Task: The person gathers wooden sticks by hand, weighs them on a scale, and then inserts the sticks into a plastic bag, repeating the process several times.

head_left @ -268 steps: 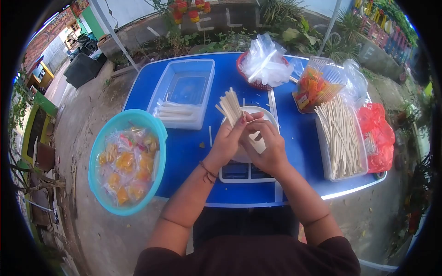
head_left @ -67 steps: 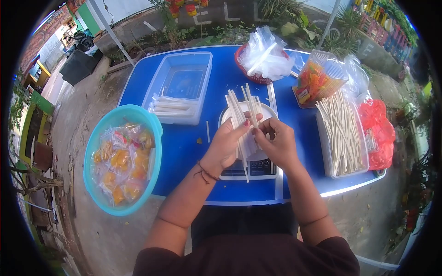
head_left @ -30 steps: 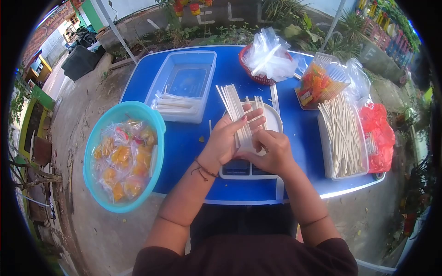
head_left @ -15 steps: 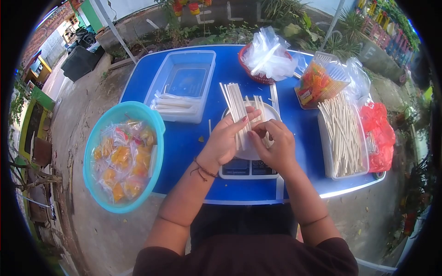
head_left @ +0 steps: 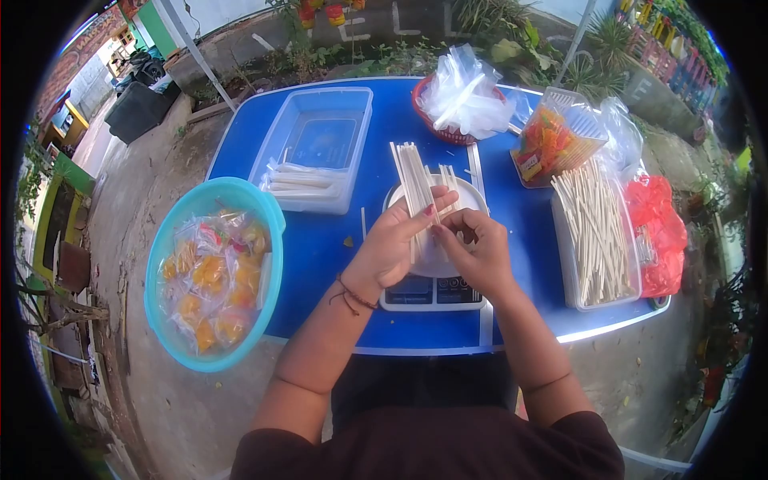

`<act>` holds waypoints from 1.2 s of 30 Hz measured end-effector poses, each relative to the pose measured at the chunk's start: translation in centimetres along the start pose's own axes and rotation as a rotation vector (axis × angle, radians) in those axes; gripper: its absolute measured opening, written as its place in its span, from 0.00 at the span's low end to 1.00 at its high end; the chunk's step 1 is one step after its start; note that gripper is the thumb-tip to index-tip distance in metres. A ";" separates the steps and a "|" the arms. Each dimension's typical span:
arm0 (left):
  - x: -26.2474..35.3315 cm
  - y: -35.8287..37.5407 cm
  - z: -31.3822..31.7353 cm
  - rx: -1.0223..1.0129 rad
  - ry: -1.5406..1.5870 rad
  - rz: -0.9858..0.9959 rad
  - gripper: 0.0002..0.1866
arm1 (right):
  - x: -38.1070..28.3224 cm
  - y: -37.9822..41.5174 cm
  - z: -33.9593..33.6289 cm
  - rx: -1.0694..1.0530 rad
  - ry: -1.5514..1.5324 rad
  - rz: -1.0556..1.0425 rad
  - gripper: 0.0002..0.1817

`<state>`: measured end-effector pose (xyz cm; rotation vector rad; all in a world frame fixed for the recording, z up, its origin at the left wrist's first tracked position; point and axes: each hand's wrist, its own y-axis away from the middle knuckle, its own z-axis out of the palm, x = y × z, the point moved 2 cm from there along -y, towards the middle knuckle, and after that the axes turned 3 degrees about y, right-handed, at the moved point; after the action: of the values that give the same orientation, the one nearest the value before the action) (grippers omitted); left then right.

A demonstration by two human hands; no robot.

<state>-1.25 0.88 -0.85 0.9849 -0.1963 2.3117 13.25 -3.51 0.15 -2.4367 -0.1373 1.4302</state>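
A bundle of thin pale sticks (head_left: 414,178) stands tilted in my left hand (head_left: 392,244), thumb across its front and fingers behind. Close beside it, my right hand (head_left: 478,248) is closed in a pinch, thumb and forefinger together at the bundle's side; I cannot tell what they hold. Both hands are over a digital kitchen scale (head_left: 410,296) with a round white plate (head_left: 478,196). More pale sticks (head_left: 448,178) show just behind the hands, their lower ends hidden by the fingers.
Left is a turquoise basin (head_left: 276,220) of bagged orange snacks. A clear plastic box (head_left: 364,120) with bagged sticks stands behind. At right are a box of loose sticks (head_left: 596,240), a red plastic bag (head_left: 660,232) and a tub of colourful packets (head_left: 552,148). A red basket (head_left: 420,100) holds clear bags.
The stick bundle in my left hand has shifted slightly to the right and leans a little differently. My right hand stays pinched beside it. The surrounding containers stay in place.
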 end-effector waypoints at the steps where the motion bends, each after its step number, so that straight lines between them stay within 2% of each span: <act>1: 0.0 -0.1 0.0 -0.002 0.007 -0.003 0.21 | 0.5 0.0 0.2 -0.003 -0.052 0.031 0.07; 5: 0.1 -0.1 -0.1 0.005 -0.001 0.002 0.21 | 0.6 0.0 0.1 -0.025 -0.127 0.102 0.08; 11: 0.1 -0.2 -0.4 0.005 -0.035 0.022 0.20 | 0.3 -0.2 -0.2 0.015 -0.076 0.029 0.08; 14: 0.1 -0.3 -0.4 -0.023 0.019 0.030 0.20 | 0.0 -0.4 -0.9 0.027 -0.056 0.068 0.08; 17: 0.2 0.0 -0.1 0.033 0.046 0.013 0.20 | 0.7 -0.7 -1.3 0.037 -0.074 0.101 0.09; 36: 0.0 0.0 0.0 0.052 0.047 0.011 0.19 | 0.4 -0.7 -1.3 0.133 0.054 0.072 0.08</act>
<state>-1.27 0.89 -0.89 0.9561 -0.1240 2.3583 14.63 -3.02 0.67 -2.3910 0.0570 1.3555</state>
